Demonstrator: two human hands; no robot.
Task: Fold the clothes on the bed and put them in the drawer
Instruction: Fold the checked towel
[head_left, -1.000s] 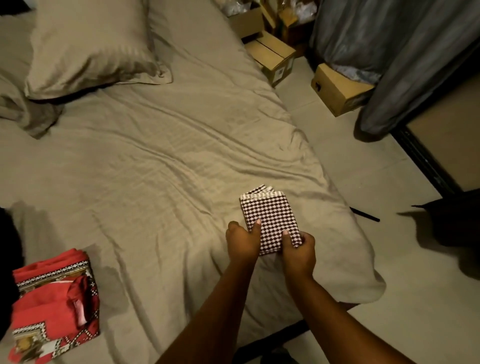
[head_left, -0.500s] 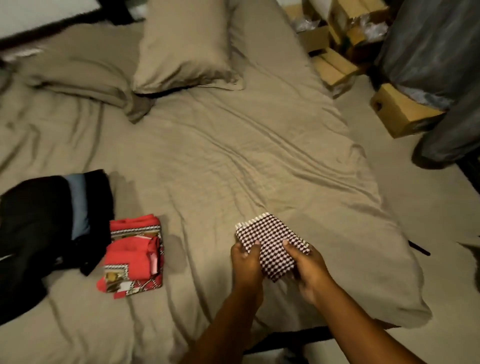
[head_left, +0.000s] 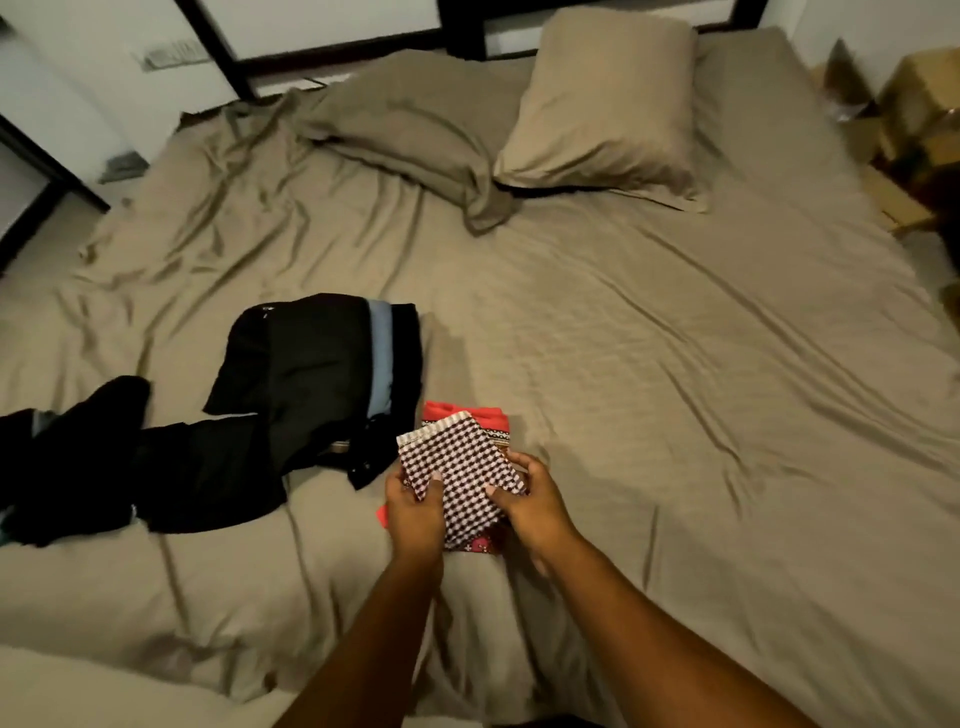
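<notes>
A small folded checked cloth (head_left: 457, 467), dark red and white, is held over a folded red patterned garment (head_left: 483, 418) on the bed. My left hand (head_left: 413, 512) grips its near left edge with the thumb on top. My right hand (head_left: 530, 501) grips its near right edge the same way. The red garment is mostly hidden beneath the cloth and my hands. Just left lies a folded black garment with a blue layer (head_left: 332, 358), and further left an unfolded black garment (head_left: 104, 457) sprawls on the sheet.
The bed (head_left: 675, 389) has a wrinkled tan sheet. A tan pillow (head_left: 602, 104) and a flatter pillow (head_left: 415, 119) lie at the head. Cardboard boxes (head_left: 914, 109) stand on the floor at the far right. No drawer is in view.
Both hands carried the checked cloth left across the bed, from near the right edge to above the red garment. The view swung left with them.
</notes>
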